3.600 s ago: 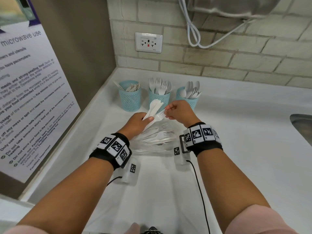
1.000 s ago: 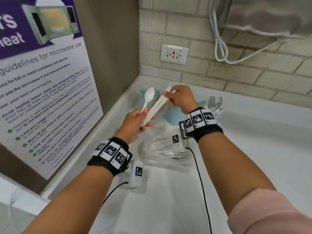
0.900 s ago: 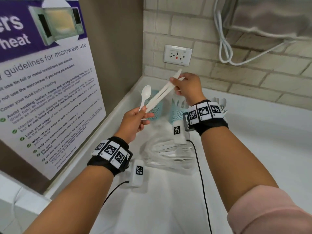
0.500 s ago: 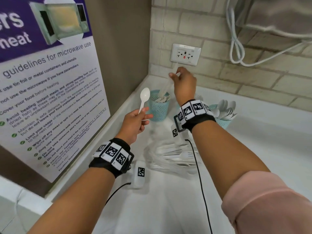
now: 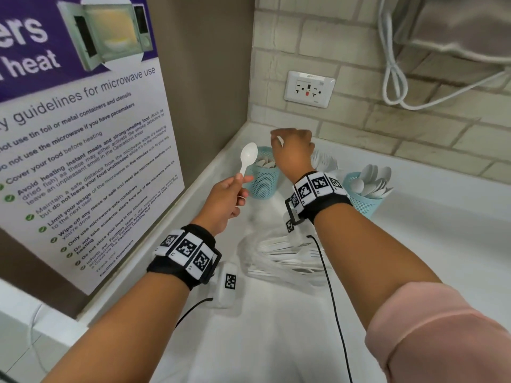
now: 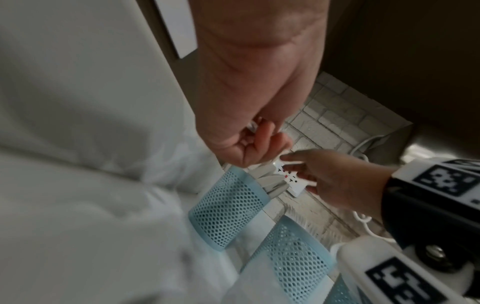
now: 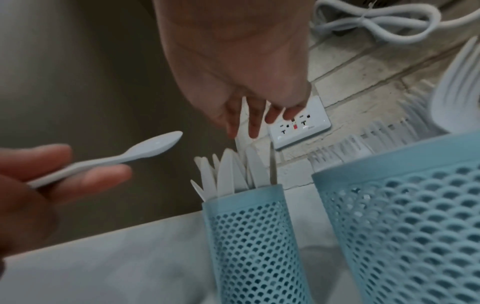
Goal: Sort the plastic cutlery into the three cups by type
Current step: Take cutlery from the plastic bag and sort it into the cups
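Observation:
Three teal mesh cups stand in the counter's back corner. The left cup (image 5: 261,181) (image 7: 249,236) (image 6: 228,207) holds knives, and the right cup (image 5: 365,200) holds spoons. My right wrist largely hides the middle cup (image 7: 402,226), which holds forks (image 5: 323,161). My right hand (image 5: 279,142) (image 7: 242,131) hovers over the knife cup and pinches a white knife (image 7: 243,115) that points down into it. To the left of that cup, my left hand (image 5: 242,179) (image 7: 78,170) holds a white spoon (image 5: 249,157) (image 7: 145,154) upright by its handle.
A clear plastic bag with loose white cutlery (image 5: 282,255) lies on the white counter (image 5: 428,244) below my wrists. A poster (image 5: 83,161) covers the left wall. On the brick back wall are an outlet (image 5: 309,88) and a white cable (image 5: 395,78).
My right hand pulled the knives out of my left hand, carried them to the left cup and has lowered them into it. The left hand keeps only the spoon.

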`<state>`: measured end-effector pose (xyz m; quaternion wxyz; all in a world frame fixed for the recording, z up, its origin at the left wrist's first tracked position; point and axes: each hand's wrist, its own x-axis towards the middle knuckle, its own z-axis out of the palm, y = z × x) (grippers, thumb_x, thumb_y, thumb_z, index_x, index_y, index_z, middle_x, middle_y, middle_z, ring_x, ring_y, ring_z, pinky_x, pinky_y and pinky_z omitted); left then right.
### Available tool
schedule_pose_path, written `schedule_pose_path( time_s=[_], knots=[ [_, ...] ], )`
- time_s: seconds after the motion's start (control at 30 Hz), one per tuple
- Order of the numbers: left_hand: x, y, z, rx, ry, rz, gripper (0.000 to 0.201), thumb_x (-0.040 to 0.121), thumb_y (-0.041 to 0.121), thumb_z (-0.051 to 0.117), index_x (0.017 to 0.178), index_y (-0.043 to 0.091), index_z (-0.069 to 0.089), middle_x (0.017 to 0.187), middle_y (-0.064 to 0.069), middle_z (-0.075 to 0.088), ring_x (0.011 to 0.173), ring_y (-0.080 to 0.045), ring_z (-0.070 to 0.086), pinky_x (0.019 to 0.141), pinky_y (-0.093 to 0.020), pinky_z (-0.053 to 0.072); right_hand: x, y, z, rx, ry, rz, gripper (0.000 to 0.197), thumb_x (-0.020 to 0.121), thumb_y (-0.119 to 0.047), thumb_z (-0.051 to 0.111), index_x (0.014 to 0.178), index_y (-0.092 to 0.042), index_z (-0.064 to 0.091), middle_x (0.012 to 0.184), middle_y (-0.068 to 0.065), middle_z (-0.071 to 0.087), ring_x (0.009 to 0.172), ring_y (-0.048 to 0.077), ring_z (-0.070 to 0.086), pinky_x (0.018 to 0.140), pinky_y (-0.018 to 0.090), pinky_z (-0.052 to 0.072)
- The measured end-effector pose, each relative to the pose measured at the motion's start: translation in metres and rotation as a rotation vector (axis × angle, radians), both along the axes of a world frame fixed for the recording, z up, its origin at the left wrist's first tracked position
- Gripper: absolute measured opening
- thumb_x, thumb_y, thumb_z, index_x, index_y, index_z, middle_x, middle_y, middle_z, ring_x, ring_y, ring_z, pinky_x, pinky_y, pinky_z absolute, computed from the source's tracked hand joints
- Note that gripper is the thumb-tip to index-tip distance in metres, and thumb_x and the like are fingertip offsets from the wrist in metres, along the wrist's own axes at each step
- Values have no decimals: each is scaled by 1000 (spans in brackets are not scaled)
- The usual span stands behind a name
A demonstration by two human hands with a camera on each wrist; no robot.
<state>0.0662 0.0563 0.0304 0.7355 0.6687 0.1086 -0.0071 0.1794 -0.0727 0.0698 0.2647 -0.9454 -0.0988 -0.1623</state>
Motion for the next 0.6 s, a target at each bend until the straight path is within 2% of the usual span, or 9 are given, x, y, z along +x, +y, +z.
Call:
schedule_pose_path(
  time_s=[0.07,0.13,0.23,0.33,0.43,0.5,0.53,0.6],
  knots=[
    [1,-6,3,9,-20,-48,30,101,34,36,114,22,61,65,5,39,52,-5,32,45,-15,26,-10,-7,5,184,-78,66,34,95,-35,47,123,-19,59,122,4,61,115,25,47,93,34,38],
    [1,-15,6,18,-40,-111,27,101,34,37,107,25,62,62,7,35,48,-3,30,43,-14,23,-23,-14,11,364,7,172,40,93,-39,52,127,-18,55,105,5,63,89,19,60,82,30,48],
    [1,-33,9,35,-57,-214,28,101,35,37,107,22,61,61,7,34,42,-1,29,41,-13,22,-38,-31,14,411,214,261,44,90,-36,59,128,-16,53,95,8,63,57,11,57,61,20,47],
    [-1,-52,8,59,-48,-298,29,101,34,37,104,20,62,60,7,35,41,0,30,41,-13,22,-45,-57,9,536,276,246,25,89,-19,63,111,-8,61,84,13,64,39,1,50,43,14,40],
    [-2,-68,5,79,-32,-356,31,100,33,38,104,16,64,63,6,42,46,-2,38,43,-13,30,-50,-90,15,598,194,96,3,92,-14,57,93,-12,59,82,15,63,35,0,50,39,14,39],
    [-2,-76,2,138,-14,-384,32,100,31,40,106,11,64,67,3,50,53,-5,45,47,-12,38,-52,-115,26,582,70,-77,11,94,-17,50,87,-19,58,85,13,64,40,3,53,43,16,41],
    [-2,-80,1,184,1,-403,30,100,29,42,107,9,63,70,2,53,57,-6,48,50,-12,41,-54,-128,33,581,-1,-151,14,96,-18,47,89,-19,59,86,12,64,45,8,55,46,17,43],
    [-2,-84,-3,311,27,-447,25,97,23,48,106,6,63,77,-1,61,64,-8,55,61,-15,49,-57,-152,45,565,-165,-260,20,97,-17,43,100,-9,60,82,11,59,56,18,54,51,22,48]
  ],
)
